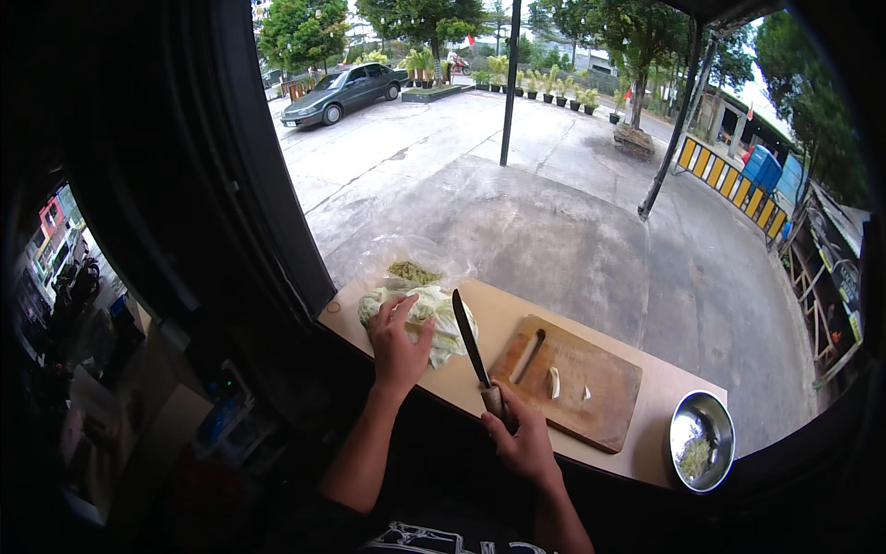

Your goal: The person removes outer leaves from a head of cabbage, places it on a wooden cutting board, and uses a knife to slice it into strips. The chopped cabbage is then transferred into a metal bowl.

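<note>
In the head view my left hand (401,343) lies over pale green cabbage leaves (443,311), fingers apart. Whether it grips them is unclear, and part of the leaves is hidden beneath it. My right hand (519,433) is closed around the wooden handle of a kitchen knife (469,336), whose dark blade points up and away from me. Just beyond that hand is a wooden cutting board (602,398) with a slot handle. On the board lie a pale cabbage piece (554,382) and a smaller white scrap (587,392).
A clear plastic bag (450,260) with chopped greens (413,271) sits behind the cabbage. A steel bowl (727,422) holding shredded cabbage (695,458) stands at the narrow counter's (657,460) right end. A rubber band (333,307) lies far left. The dark window frame (291,208) borders the counter's left end.
</note>
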The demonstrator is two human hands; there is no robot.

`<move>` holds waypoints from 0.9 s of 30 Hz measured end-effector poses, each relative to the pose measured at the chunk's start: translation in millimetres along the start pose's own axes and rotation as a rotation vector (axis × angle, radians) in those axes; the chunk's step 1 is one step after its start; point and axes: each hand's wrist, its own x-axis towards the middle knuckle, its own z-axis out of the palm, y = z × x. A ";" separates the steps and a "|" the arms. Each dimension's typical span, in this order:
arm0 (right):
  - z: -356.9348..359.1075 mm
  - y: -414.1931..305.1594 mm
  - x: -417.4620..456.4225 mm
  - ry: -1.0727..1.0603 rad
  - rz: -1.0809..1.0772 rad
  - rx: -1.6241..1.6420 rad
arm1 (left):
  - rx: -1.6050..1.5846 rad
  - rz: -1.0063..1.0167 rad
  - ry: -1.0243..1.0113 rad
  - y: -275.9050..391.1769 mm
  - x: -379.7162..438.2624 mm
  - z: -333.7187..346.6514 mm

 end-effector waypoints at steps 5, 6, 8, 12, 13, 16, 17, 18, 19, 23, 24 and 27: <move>-17.6 15.6 -10.7 0.064 0.080 0.106 | -0.030 0.101 0.103 39.5 -14.4 -4.1; -21.2 15.6 -15.5 0.080 0.107 0.153 | -0.082 0.123 0.067 43.7 -22.2 -0.1; -30.8 23.1 -25.7 0.127 0.171 0.236 | -0.162 0.165 -0.011 57.0 -37.0 14.9; -44.5 50.1 -52.3 0.331 0.272 0.412 | -0.304 0.223 -0.304 89.0 -60.5 56.7; -47.7 55.3 -60.0 0.370 0.293 0.409 | -0.329 0.247 -0.372 96.4 -63.6 68.6; -61.3 57.5 -83.0 0.467 0.332 0.420 | -0.337 0.332 -0.512 113.2 -77.7 99.6; -65.2 60.6 -85.6 0.482 0.328 0.413 | -0.322 0.376 -0.538 115.1 -80.2 107.9; -71.1 64.3 -93.8 0.503 0.336 0.399 | -0.324 0.377 -0.591 119.8 -83.2 115.7; -75.0 66.5 -101.0 0.522 0.345 0.386 | -0.301 0.373 -0.618 121.8 -87.1 119.7; -84.6 75.1 -118.6 0.602 0.345 0.370 | -0.265 0.348 -0.632 125.0 -89.0 125.6; -87.5 75.6 -122.2 0.591 0.368 0.357 | -0.253 0.322 -0.642 125.5 -85.7 125.1; -88.6 72.2 -126.2 0.569 0.382 0.354 | -0.321 0.227 -0.642 122.3 -78.2 126.7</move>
